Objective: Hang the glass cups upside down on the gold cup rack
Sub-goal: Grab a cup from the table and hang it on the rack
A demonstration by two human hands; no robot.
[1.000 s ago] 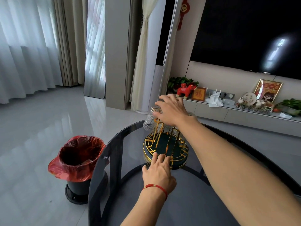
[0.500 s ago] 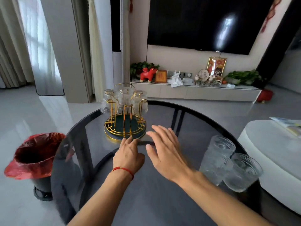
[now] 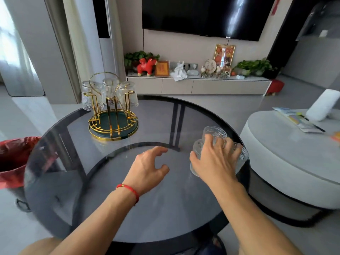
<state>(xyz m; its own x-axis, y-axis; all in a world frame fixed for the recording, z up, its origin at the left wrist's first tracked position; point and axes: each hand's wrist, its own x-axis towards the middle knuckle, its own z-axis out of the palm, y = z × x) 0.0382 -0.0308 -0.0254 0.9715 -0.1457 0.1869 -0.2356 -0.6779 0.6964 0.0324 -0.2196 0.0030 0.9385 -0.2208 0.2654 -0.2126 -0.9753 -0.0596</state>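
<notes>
My right-hand fingers [image 3: 223,144] are spread and curled over a cluster of ribbed glass cups [image 3: 214,133] at the right edge of the round dark glass surface [image 3: 156,208]; my thumb presses the near cup's side, though I cannot tell how firm the grip is. My right hand [image 3: 213,161] hides most of those cups. My left hand [image 3: 147,166] hovers over the middle of the surface, fingers loosely apart and bent, holding nothing, a red string bracelet [image 3: 128,189] on the wrist. Well apart, at the far left, the gold cup rack [image 3: 113,118] carries three glass cups upside down [image 3: 127,93] on its far prongs. A red-lined bin [image 3: 12,162] stands on the floor left.
</notes>
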